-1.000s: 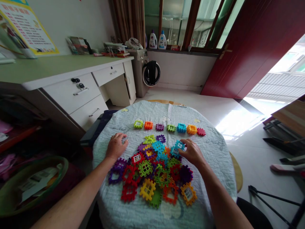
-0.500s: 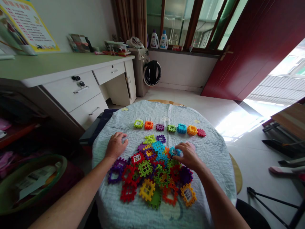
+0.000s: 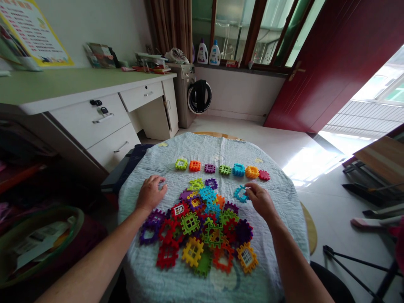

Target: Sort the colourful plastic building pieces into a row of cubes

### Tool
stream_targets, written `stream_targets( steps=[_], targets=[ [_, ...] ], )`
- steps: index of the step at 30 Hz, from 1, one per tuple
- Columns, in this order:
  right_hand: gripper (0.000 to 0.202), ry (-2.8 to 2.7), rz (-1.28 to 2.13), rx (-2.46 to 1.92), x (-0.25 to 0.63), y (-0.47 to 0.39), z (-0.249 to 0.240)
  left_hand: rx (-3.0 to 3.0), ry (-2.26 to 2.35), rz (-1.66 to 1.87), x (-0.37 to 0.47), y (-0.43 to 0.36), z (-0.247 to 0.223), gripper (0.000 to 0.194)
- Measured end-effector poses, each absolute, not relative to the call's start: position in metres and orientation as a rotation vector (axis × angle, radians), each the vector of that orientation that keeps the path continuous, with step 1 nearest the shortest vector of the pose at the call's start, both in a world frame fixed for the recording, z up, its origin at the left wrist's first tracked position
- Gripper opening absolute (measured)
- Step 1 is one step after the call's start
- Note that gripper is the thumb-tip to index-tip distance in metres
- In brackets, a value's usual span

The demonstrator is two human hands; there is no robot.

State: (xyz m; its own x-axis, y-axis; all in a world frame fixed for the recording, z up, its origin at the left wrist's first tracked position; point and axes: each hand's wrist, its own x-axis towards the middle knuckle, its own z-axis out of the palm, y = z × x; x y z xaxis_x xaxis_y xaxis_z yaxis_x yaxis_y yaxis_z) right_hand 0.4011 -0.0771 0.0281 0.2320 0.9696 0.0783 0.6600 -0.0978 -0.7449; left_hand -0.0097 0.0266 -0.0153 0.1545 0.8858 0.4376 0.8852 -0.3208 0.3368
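Observation:
My right hand (image 3: pixel 260 199) pinches the edge of a blue building block (image 3: pixel 240 194), a flat square piece with a notched rim and an open middle, just right of the pile. At the pile's left side my left hand (image 3: pixel 152 192) rests on the cloth, fingers curved and apart, holding nothing. Between my hands lies a heap of mixed interlocking blocks, among them a yellow block (image 3: pixel 192 251), a green block (image 3: pixel 190 223) and a red block (image 3: pixel 167 255). Behind it runs a row of blocks sorted by colour, including a blue stack (image 3: pixel 239 170) and an orange block (image 3: pixel 195 166).
A pale blue cloth (image 3: pixel 268 252) covers the round table. To the left stand a desk (image 3: pixel 78 86) and a basket (image 3: pixel 74 227). A washing machine (image 3: pixel 183 97) is at the back, a red door (image 3: pixel 303 71) at the right. Black tripod legs (image 3: pixel 353 261) stand on the floor.
My right hand has drawn the blue block off the pile, a little away and to the right. The left hand has stayed in place; the whole view has shifted slightly.

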Motion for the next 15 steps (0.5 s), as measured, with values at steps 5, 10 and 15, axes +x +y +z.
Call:
stream_targets(
  steps=[5,10,15],
  targets=[
    [0.028,-1.614,0.317,-1.977,0.41,-0.077,0.014,2.393,1.835,0.906,-0.01,0.027,-0.016,0.02],
    [0.035,-1.716,0.185,-2.005,0.414,-0.08,0.015,2.401,1.835,0.893,-0.011,0.029,-0.017,0.02],
    [0.031,-1.839,0.317,-1.878,0.409,-0.086,0.023,2.409,1.83,0.901,-0.012,0.029,-0.019,0.02]
  ],
)
